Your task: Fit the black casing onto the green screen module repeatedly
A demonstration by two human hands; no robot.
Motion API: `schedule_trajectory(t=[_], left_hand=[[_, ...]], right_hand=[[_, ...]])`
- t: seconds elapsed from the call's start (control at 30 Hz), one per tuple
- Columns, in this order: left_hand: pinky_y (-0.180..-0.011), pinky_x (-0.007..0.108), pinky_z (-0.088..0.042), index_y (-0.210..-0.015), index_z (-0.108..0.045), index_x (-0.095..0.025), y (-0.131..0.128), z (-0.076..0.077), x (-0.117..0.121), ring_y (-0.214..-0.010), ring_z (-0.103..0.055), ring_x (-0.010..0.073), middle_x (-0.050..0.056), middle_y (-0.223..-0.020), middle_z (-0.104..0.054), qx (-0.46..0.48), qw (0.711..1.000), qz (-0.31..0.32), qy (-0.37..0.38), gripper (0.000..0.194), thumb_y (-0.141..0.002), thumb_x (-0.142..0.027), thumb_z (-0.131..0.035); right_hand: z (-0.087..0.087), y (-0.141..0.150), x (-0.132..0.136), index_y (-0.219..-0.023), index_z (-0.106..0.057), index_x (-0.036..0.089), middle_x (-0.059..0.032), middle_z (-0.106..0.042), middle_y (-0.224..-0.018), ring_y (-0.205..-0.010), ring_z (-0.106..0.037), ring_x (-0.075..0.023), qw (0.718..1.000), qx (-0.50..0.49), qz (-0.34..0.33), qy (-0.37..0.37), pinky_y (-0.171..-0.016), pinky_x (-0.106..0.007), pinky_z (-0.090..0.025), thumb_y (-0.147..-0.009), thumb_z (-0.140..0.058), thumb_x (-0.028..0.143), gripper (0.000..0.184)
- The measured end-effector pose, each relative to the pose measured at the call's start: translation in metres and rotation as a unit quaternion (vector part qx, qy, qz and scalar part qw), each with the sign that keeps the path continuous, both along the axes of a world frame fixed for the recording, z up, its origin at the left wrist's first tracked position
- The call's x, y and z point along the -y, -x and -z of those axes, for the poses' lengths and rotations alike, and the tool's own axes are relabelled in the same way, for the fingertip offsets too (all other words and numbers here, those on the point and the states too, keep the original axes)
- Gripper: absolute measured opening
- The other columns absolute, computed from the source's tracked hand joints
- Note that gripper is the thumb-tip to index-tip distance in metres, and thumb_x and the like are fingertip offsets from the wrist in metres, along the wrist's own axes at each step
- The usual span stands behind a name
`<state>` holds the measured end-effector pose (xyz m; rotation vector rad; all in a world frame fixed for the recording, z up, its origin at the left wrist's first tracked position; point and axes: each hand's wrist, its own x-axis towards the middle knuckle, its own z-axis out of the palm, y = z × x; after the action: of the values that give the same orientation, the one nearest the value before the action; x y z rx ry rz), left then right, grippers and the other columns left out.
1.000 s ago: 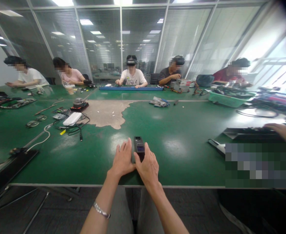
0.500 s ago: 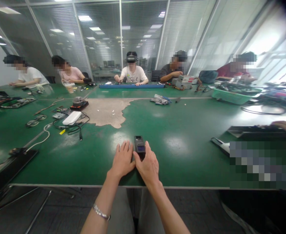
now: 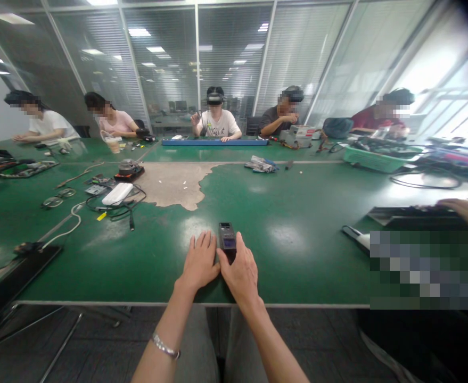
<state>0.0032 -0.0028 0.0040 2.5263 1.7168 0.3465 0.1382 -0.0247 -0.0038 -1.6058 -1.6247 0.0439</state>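
Observation:
A small black box-shaped device (image 3: 227,232) with a bluish display lies on the green table in front of me; I cannot make out its exact kind. Thumb and fingers of my right hand (image 3: 240,274) are wrapped about its near end, hiding that part. On the device's left, my left hand (image 3: 200,260) lies palm down on the table with its fingers stretched out. Its thumb reaches close to my right thumb, and whether it touches the device I cannot tell. A silver bracelet (image 3: 165,347) is on my left wrist.
The green table (image 3: 297,271) ends just before my lap. To the left lie a white box-shaped item (image 3: 117,193) with black cables, glasses (image 3: 58,198) and a long black panel (image 3: 22,282). Gloves (image 3: 261,164) and a green basket (image 3: 373,159) are farther off. A neighbour's hand (image 3: 467,213) is at right.
My left fingers have come down from a raised pose to lie flat. My right hand stays at the device. The person opposite has lifted a hand off the table.

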Motion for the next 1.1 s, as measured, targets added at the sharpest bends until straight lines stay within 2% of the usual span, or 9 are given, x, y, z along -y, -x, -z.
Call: schedule_trajectory(t=[0.2,0.33,0.5,0.7,0.93,1.1], left_hand=[[-0.120,0.050,-0.009,-0.152,-0.024,-0.011,0.003,0.000,0.000,-0.148,-0.016,0.0272,0.012,-0.160,-0.023,0.028,1.000,-0.001,0.002,0.069,-0.090,-0.037,-0.040],[-0.120,0.051,-0.009,-0.150,-0.029,-0.013,0.004,0.001,0.000,-0.148,-0.016,0.0280,0.012,-0.160,-0.023,0.031,1.000,0.001,0.004,0.068,-0.090,-0.041,-0.042],[-0.120,0.051,-0.009,-0.148,-0.034,-0.013,0.005,0.000,0.001,-0.148,-0.016,0.0289,0.012,-0.160,-0.025,0.028,1.000,0.003,0.003,0.065,-0.090,-0.043,-0.042],[-0.120,0.051,-0.009,-0.150,-0.029,-0.012,0.006,0.001,0.001,-0.148,-0.016,0.0287,0.013,-0.160,-0.024,0.030,1.000,0.007,-0.001,0.069,-0.090,-0.042,-0.042],[-0.120,0.053,-0.010,-0.151,-0.026,-0.011,0.006,0.000,0.000,-0.148,-0.016,0.0317,0.016,-0.159,-0.025,0.028,1.000,0.007,0.007,0.082,-0.089,-0.062,-0.044],[-0.119,0.055,-0.011,-0.148,-0.034,-0.014,0.005,0.000,0.000,-0.147,-0.017,0.0336,0.016,-0.157,-0.029,0.032,0.999,0.008,-0.007,0.086,-0.087,-0.074,-0.043]], right_hand=[[-0.003,0.001,0.002,-0.146,-0.035,0.006,-0.0209,-0.058,-0.133,-0.112,-0.058,-0.0300,1.000,0.005,0.016,-0.006,-0.093,-0.043,-0.048,-0.090,-0.053,0.048,0.073],[-0.003,0.002,0.003,-0.141,-0.043,0.006,-0.0204,-0.064,-0.125,-0.109,-0.059,-0.0293,0.999,0.028,0.022,0.007,-0.090,-0.042,-0.049,-0.092,-0.049,0.044,0.063],[-0.002,0.003,0.004,-0.142,-0.043,0.006,-0.0189,-0.065,-0.121,-0.105,-0.060,-0.0300,0.999,0.041,0.029,0.008,-0.088,-0.042,-0.049,-0.093,-0.047,0.044,0.062],[-0.005,0.002,0.004,-0.140,-0.045,0.004,-0.0204,-0.066,-0.119,-0.104,-0.062,-0.0297,0.998,0.040,0.034,0.031,-0.089,-0.041,-0.049,-0.090,-0.053,0.043,0.064],[-0.021,0.001,-0.001,-0.139,-0.049,0.006,-0.0210,-0.066,-0.120,-0.104,-0.064,-0.0307,0.998,-0.053,0.039,0.006,-0.091,-0.043,-0.049,-0.087,-0.056,0.049,0.068],[-0.029,-0.022,-0.005,-0.141,-0.048,0.010,-0.0204,-0.064,-0.126,-0.100,-0.065,-0.0284,0.994,-0.081,0.061,-0.040,-0.089,-0.041,-0.050,-0.087,-0.056,0.052,0.069]])
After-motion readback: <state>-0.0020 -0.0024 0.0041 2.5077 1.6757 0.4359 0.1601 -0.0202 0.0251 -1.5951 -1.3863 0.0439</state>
